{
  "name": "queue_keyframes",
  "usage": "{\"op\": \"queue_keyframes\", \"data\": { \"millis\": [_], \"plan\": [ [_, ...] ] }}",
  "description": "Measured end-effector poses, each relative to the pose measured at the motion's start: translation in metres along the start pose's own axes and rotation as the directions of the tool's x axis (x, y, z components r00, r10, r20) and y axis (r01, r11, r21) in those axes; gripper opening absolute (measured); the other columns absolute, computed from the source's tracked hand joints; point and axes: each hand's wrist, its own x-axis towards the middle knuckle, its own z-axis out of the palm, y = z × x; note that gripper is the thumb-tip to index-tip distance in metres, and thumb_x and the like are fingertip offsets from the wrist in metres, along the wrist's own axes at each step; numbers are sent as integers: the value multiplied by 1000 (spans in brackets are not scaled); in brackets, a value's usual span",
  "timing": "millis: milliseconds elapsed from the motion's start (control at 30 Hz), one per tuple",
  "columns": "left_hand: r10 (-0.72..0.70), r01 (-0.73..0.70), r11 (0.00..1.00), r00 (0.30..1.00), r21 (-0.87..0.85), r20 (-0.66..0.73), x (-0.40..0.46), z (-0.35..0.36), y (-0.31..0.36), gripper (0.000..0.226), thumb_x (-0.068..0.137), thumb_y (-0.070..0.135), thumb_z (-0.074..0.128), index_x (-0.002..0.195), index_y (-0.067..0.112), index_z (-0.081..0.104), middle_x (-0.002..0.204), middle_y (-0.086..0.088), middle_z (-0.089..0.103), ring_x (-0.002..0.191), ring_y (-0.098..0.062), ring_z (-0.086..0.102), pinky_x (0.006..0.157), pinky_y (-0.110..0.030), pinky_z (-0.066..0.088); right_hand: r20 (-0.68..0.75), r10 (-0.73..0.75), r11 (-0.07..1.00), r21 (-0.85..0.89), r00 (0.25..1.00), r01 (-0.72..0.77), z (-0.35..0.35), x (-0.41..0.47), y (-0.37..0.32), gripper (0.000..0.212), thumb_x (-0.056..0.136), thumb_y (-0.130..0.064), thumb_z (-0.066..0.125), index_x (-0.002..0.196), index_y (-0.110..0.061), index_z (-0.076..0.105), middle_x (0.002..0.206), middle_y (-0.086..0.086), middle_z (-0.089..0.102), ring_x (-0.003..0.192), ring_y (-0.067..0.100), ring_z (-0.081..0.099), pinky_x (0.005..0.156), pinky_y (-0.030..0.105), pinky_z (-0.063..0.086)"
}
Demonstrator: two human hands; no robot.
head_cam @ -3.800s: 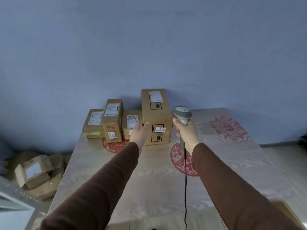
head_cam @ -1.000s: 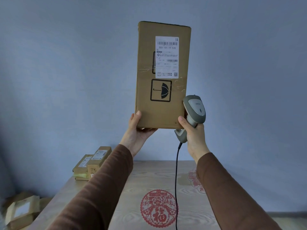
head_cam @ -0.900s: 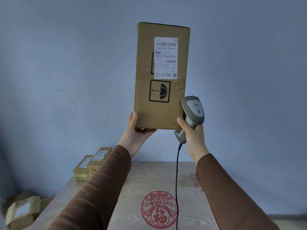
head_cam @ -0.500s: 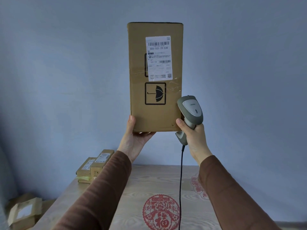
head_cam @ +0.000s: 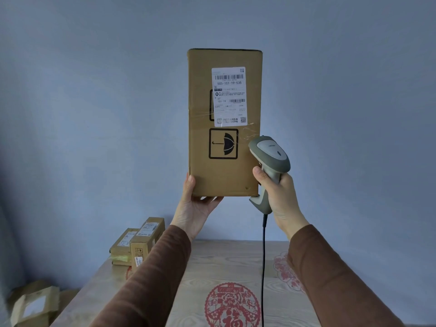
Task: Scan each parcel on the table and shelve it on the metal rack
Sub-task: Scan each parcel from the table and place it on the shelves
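A tall cardboard parcel (head_cam: 200,142) stands upright in the air in front of the blue wall, its white barcode label (head_cam: 229,96) and an umbrella mark facing me. My left hand (head_cam: 194,206) grips its bottom left corner, thumb on the front face and fingers underneath. My right hand (head_cam: 277,197) grips the handle of a grey corded barcode scanner (head_cam: 271,156), whose head sits against the parcel's lower right edge. Two smaller parcels (head_cam: 139,241) lie at the table's far left, partly hidden by my left sleeve.
The wooden table (head_cam: 219,263) carries red paper-cut decorations (head_cam: 232,305). The scanner cable (head_cam: 263,267) hangs down over the table. Cardboard boxes (head_cam: 35,303) lie on the floor at lower left. The metal rack is out of view.
Since 3.8 s ago the tall parcel was lifted off the table. Over the last second the parcel and both hands dropped slightly and the parcel straightened upright.
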Motion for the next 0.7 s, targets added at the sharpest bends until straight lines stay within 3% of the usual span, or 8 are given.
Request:
{"op": "queue_keyframes", "data": {
  "millis": [267, 467, 600, 700],
  "plan": [
    [27, -27, 1000, 999, -1, -28, -9, -3, -6, 105, 67, 45, 96, 155, 21, 45, 154, -17, 51, 133, -42, 59, 95, -59, 56, 38, 54, 998, -21, 998, -53, 3, -7, 0, 14, 93, -33, 76, 106, -28, 74, 93, -16, 75, 95, 3, 69, 86, 25, 50],
    [54, -53, 998, 998, 32, -29, -12, -9, -2, 103, 69, 46, 94, 156, 23, 43, 154, -15, 52, 134, -40, 59, 95, -57, 57, 52, 78, 996, -44, 996, -76, 3, -13, -9, 17, 94, -32, 75, 110, -28, 74, 95, -21, 76, 93, -3, 69, 87, 23, 49],
    [58, -57, 998, 998, 26, -33, -12, -13, -2, 102, 72, 45, 93, 157, 22, 42, 155, -15, 51, 135, -41, 58, 96, -57, 56, -18, 34, 999, -26, 999, -34, 7, -16, -24, 24, 86, -42, 76, 106, -29, 75, 94, -21, 75, 93, -1, 68, 91, 27, 52],
    [60, -59, 998, 997, 22, -48, -13, -16, -4, 101, 72, 45, 93, 157, 23, 42, 156, -15, 50, 136, -40, 58, 97, -56, 56, -24, 3, 999, -40, 1000, -4, 13, -15, -38, 22, 90, -43, 73, 107, -29, 74, 88, -19, 74, 84, 2, 69, 81, 25, 56]
  ]
}}
